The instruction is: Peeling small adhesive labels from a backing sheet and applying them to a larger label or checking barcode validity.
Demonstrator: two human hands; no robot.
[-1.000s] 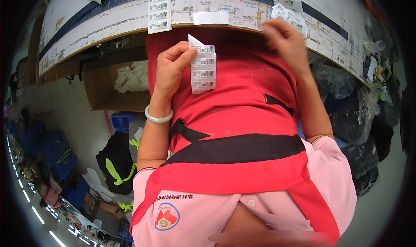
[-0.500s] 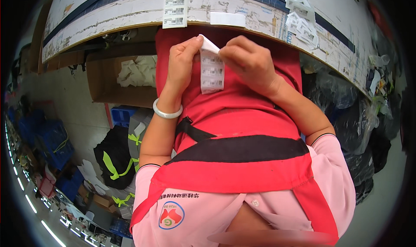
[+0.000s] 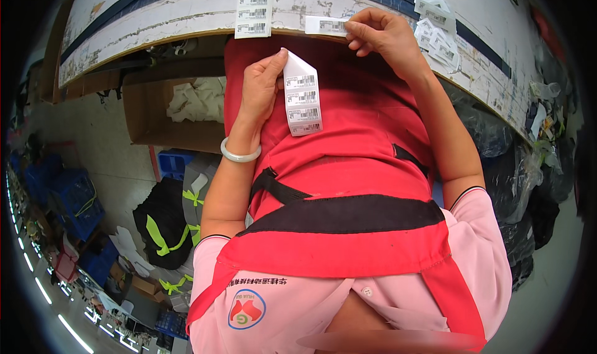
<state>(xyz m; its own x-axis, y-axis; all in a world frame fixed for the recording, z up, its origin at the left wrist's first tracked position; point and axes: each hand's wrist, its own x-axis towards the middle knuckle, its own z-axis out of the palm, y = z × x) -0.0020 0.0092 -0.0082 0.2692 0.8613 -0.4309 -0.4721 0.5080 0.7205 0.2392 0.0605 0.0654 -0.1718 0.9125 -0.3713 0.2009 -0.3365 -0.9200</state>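
Observation:
My left hand (image 3: 261, 87) holds a short strip of white barcode labels (image 3: 302, 102) in front of my red apron, thumb and fingers pinching its top corner. My right hand (image 3: 384, 38) is up at the worn white table edge (image 3: 155, 27), fingertips on a single white label (image 3: 327, 25) stuck there. Another strip of three labels (image 3: 254, 9) hangs over the table edge further left. A pale bangle (image 3: 240, 156) sits on my left wrist.
More label strips (image 3: 435, 34) lie on the table to the right. Below the table at left stands an open cardboard box with white cloth (image 3: 186, 105). Blue crates (image 3: 68, 195), dark garments with yellow-green trim (image 3: 165, 223) and black plastic bags (image 3: 516, 167) crowd the floor.
My right hand has left the strip in my left hand and gone up to the table edge, pressing one label there. My left hand keeps the strip, now lower.

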